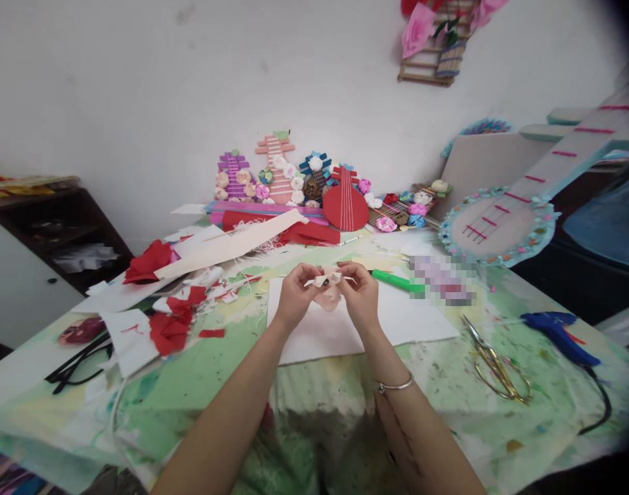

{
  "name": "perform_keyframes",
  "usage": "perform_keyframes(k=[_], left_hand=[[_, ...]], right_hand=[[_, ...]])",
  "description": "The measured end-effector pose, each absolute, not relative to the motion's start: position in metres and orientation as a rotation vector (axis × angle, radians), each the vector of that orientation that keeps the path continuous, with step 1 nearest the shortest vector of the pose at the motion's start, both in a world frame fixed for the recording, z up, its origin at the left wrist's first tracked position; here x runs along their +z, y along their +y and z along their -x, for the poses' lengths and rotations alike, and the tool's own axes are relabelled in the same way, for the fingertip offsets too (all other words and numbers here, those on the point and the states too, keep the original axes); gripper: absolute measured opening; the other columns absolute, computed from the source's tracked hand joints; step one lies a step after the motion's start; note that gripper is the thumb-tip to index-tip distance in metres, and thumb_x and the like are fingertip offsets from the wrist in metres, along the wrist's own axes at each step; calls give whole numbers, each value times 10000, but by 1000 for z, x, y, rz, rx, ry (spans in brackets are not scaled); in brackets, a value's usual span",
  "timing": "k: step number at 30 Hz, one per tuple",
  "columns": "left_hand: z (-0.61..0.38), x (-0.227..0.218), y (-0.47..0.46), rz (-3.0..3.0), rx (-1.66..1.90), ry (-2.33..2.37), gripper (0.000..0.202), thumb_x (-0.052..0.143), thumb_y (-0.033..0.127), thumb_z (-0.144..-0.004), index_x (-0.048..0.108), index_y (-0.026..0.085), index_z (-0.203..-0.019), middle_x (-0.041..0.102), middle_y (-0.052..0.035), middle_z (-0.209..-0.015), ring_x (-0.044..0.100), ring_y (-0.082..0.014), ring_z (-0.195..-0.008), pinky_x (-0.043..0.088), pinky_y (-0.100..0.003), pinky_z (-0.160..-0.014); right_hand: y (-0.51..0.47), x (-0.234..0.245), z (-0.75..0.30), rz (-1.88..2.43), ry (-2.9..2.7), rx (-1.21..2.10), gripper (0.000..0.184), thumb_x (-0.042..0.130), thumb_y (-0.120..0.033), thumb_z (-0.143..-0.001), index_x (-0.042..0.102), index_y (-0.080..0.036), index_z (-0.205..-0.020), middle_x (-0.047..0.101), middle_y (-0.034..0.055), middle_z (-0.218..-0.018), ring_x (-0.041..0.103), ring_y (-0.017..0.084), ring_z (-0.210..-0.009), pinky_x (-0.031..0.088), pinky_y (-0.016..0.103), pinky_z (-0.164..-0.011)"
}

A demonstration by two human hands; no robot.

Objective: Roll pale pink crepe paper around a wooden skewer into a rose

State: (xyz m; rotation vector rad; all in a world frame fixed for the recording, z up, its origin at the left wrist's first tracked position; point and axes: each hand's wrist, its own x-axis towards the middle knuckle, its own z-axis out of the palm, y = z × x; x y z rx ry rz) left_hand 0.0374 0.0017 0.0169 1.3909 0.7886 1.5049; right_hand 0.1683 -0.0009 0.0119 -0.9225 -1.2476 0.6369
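My left hand (295, 292) and my right hand (362, 292) meet above a white sheet of paper (422, 323) on the table. Both pinch a small pale pink paper flower (327, 287) held between them, fingers curled round its petals. A silver bracelet (394, 385) circles my right wrist. The flower hangs just above the sheet, not resting on it.
Gold scissors (497, 368) and a blue glue gun (559, 333) lie at the right, a green marker (396, 280) behind the sheet. Red paper scraps (172, 323) and black glasses (74, 368) lie at the left. Paper guitars (345, 199) line the wall; a big cardboard one (500, 223) stands at the right.
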Motion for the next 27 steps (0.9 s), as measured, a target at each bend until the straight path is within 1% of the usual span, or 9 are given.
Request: perform_keyframes(k=[3, 7, 11, 14, 18, 21, 24, 27], left_hand=[[-37, 18, 1, -1344, 1520, 782, 241, 720, 241, -637, 514, 155, -727, 642, -53, -865, 617, -150, -787, 505, -274, -693], [-36, 16, 3, -1353, 1541, 794, 231, 693, 210, -633, 476, 165, -699, 641, -41, -822, 619, -151, -782, 500, -262, -670], [-35, 14, 5, -1380, 1535, 792, 234, 684, 196, -622, 466, 167, -702, 650, -44, -842, 622, -152, -793, 492, -256, -668], [-35, 15, 5, -1374, 1541, 787, 212, 660, 196, -643, 461, 170, -709, 654, -54, -858, 623, -154, -784, 493, -263, -668], [-37, 15, 4, -1370, 1567, 794, 204, 623, 159, -654, 426, 179, -703, 655, -45, -825, 622, -154, -778, 492, -274, -677], [-38, 15, 3, -1404, 1554, 779, 218, 622, 134, -650, 415, 179, -699, 642, -37, -830, 618, -157, -815, 490, -271, -685], [-37, 15, 2, -1462, 1532, 760, 213, 638, 150, -661, 436, 177, -720, 623, -34, -849, 607, -159, -861, 487, -271, -715], [-37, 16, 0, -1503, 1497, 764, 224, 670, 199, -667, 460, 175, -743, 613, -47, -878, 600, -169, -881, 483, -262, -698]], right_hand=[[-1, 12, -169, 879, -1257, 658, 46, 606, -198, -688, 584, -187, -727, 604, 62, -1014, 589, 171, -911, 501, 280, -725], [-1, 11, -169, 839, -1316, 725, 64, 594, -166, -670, 590, -192, -729, 639, 47, -948, 605, 172, -889, 499, 285, -728], [-1, 10, -168, 837, -1402, 716, 192, 542, -141, -679, 666, -215, -805, 651, 38, -981, 605, 175, -930, 497, 283, -735], [1, 9, -169, 850, -1394, 703, 231, 524, -121, -666, 688, -224, -792, 658, 33, -976, 605, 182, -943, 502, 286, -732], [4, 8, -170, 885, -1283, 750, 135, 608, -185, -668, 677, -210, -782, 674, 22, -862, 621, 175, -820, 509, 299, -712], [4, 9, -169, 901, -1227, 793, 117, 658, -247, -662, 666, -199, -768, 673, 15, -798, 614, 164, -740, 509, 294, -678], [2, 10, -167, 924, -1218, 794, 116, 659, -273, -669, 658, -193, -753, 667, 16, -779, 607, 163, -734, 505, 290, -670], [0, 12, -166, 939, -1218, 785, 108, 649, -269, -678, 650, -188, -750, 662, 23, -788, 602, 164, -749, 497, 289, -677]])
